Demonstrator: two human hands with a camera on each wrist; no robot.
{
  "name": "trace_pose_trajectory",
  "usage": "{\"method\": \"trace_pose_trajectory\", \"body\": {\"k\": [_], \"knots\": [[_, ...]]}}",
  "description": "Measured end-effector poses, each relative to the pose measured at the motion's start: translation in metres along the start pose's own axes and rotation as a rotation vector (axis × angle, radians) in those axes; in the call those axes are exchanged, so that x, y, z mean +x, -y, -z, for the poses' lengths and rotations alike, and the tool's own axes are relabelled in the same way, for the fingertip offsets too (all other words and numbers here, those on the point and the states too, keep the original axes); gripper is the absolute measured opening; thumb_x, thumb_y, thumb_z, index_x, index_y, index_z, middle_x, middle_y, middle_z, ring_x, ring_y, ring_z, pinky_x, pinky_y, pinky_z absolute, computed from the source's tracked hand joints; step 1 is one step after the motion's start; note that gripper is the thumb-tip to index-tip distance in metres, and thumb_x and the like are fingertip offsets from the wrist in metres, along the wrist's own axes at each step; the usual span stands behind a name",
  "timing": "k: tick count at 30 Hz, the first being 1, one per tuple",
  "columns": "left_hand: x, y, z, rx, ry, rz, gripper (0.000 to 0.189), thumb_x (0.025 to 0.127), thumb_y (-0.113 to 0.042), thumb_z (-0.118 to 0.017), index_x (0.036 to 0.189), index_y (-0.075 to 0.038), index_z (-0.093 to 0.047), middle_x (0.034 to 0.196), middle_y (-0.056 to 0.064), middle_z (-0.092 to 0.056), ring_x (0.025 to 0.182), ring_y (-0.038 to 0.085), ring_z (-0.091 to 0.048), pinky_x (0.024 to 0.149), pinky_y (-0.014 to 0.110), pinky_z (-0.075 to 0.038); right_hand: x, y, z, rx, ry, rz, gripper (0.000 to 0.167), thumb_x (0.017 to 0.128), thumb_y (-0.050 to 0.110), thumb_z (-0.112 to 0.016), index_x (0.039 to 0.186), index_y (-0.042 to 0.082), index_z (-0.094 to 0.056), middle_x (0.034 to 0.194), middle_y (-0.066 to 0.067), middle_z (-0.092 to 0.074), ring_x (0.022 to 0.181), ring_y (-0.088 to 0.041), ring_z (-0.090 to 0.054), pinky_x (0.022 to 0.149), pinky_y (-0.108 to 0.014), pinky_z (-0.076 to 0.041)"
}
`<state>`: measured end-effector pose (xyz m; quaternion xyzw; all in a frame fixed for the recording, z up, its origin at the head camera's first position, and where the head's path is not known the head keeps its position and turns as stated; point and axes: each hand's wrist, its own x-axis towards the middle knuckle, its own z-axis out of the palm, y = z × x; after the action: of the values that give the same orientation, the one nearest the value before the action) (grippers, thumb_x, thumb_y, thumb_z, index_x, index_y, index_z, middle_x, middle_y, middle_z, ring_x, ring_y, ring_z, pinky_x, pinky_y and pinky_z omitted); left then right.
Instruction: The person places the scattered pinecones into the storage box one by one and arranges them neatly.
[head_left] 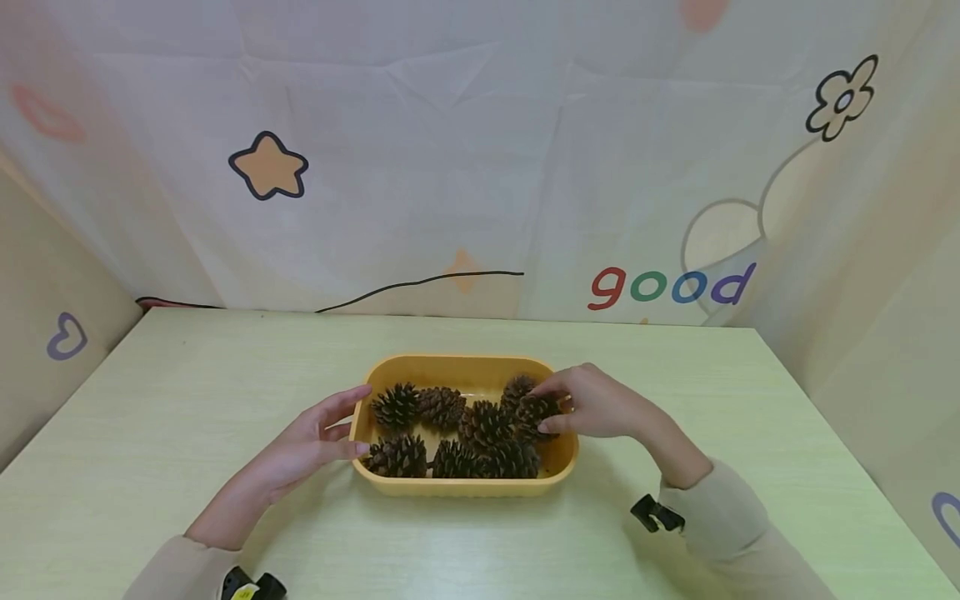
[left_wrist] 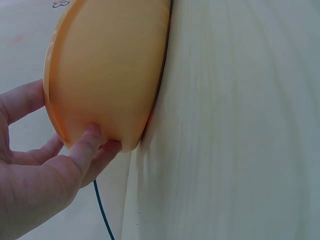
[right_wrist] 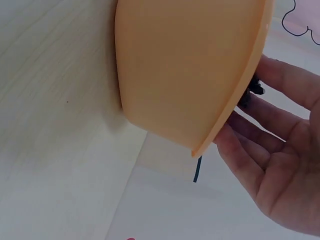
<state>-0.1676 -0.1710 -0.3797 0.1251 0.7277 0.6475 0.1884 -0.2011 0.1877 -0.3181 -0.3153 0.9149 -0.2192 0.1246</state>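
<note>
Several brown pine cones [head_left: 482, 425] lie in a yellow plastic tub [head_left: 457, 487] on the table. My right hand [head_left: 600, 404] reaches over the tub's right end, thumb and fingers around one pine cone [head_left: 534, 416] that is still inside. The right wrist view shows only a dark bit of that cone [right_wrist: 256, 87] beyond the rim, with the tub wall hiding the rest. At the opposite end, my left hand [head_left: 311, 437] touches the tub. Its fairly straight fingers [left_wrist: 87, 142] rest against the outer wall and rim in the left wrist view.
The pale wood-grain table [head_left: 247, 367] extends around the tub on all sides. A printed cloth backdrop [head_left: 420, 167] rises along the table's back edge, with side panels at left and right. Black devices [head_left: 658, 514] are strapped near both sleeve cuffs.
</note>
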Motion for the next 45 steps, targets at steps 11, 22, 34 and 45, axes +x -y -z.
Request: {"method": "trace_pose_trajectory", "body": {"k": [11,22,34,45], "knots": [[0.0,-0.003,-0.001,0.015,-0.001,0.007,0.079,0.081,-0.006,-0.066,0.144,-0.005,-0.02,0.145,0.024,-0.017,0.129,0.045,-0.025,0.096,0.041,-0.04,0.013,0.004,0.003,-0.012,0.069,-0.107,0.037,0.078,0.016,-0.071,0.109,-0.004,-0.063,0.089,-0.005,-0.066,0.07,-0.012,-0.054,0.064,-0.024,-0.049],[0.002,-0.002,-0.001,0.023,-0.004,0.021,0.08,0.08,-0.008,-0.068,0.144,-0.007,-0.021,0.146,0.023,-0.016,0.129,0.046,-0.024,0.098,0.047,-0.036,0.008,0.001,-0.006,-0.072,0.086,-0.035,0.037,0.08,0.014,-0.069,0.113,0.0,-0.06,0.11,-0.01,-0.062,0.097,-0.023,-0.057,0.086,-0.04,-0.047],[0.001,-0.002,0.0,0.025,-0.002,0.015,0.078,0.081,-0.007,-0.066,0.145,-0.007,-0.02,0.146,0.024,-0.016,0.13,0.047,-0.021,0.1,0.05,-0.032,0.007,0.002,-0.008,-0.141,0.088,-0.014,0.039,0.079,0.012,-0.07,0.112,-0.003,-0.06,0.108,-0.011,-0.062,0.094,-0.023,-0.057,0.084,-0.038,-0.047],[0.0,-0.001,0.0,0.022,0.0,0.01,0.078,0.082,-0.007,-0.065,0.145,-0.006,-0.019,0.146,0.024,-0.015,0.13,0.048,-0.02,0.1,0.049,-0.033,-0.002,-0.008,-0.017,-0.08,-0.044,0.055,0.039,0.073,0.007,-0.073,0.111,0.0,-0.063,0.109,-0.011,-0.063,0.099,-0.027,-0.058,0.085,-0.042,-0.048]]}}
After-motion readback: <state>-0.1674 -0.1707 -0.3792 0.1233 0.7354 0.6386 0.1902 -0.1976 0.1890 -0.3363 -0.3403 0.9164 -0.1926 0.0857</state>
